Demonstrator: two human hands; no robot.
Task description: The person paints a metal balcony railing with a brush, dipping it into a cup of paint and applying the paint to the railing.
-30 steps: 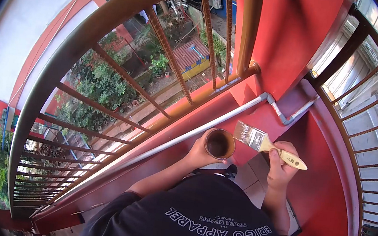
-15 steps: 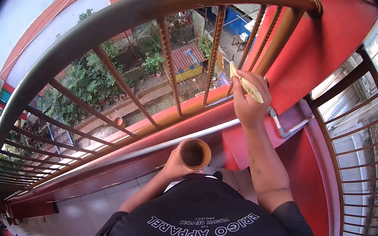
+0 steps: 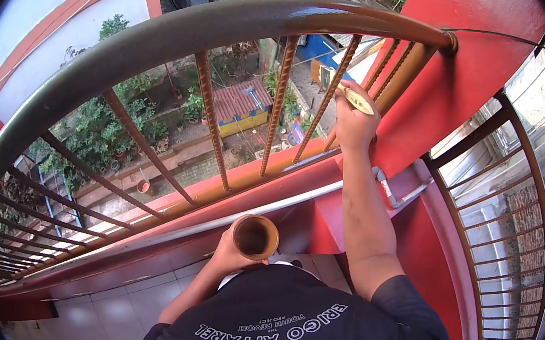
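Note:
My left hand (image 3: 225, 253) is wrapped around a brown cup (image 3: 271, 240) with dark brown liquid inside, held close in front of my chest. In my right hand (image 3: 356, 127), a paintbrush with a pale cream handle (image 3: 359, 101) is gripped between thumb and fingers. Its dark bristle end points up and left and overlaps a ribbed baluster (image 3: 319, 118) of the curved railing. The handrail (image 3: 202, 19) arches above, glossy brown at the right and duller, darker brown toward the left.
A red wall (image 3: 440, 88) joins the railing at the right, with a grey pipe (image 3: 388, 190) low beside it. Another barred railing (image 3: 516, 218) stands farther right. Below the balcony lie garden plants (image 3: 116, 129) and a small shed roof (image 3: 236, 105). Tiles (image 3: 136, 302) cover the floor.
The view has shifted, so the railing and cup appear farther left. My right hand has turned the brush a little and brought its bristle end closer to a baluster, higher up.

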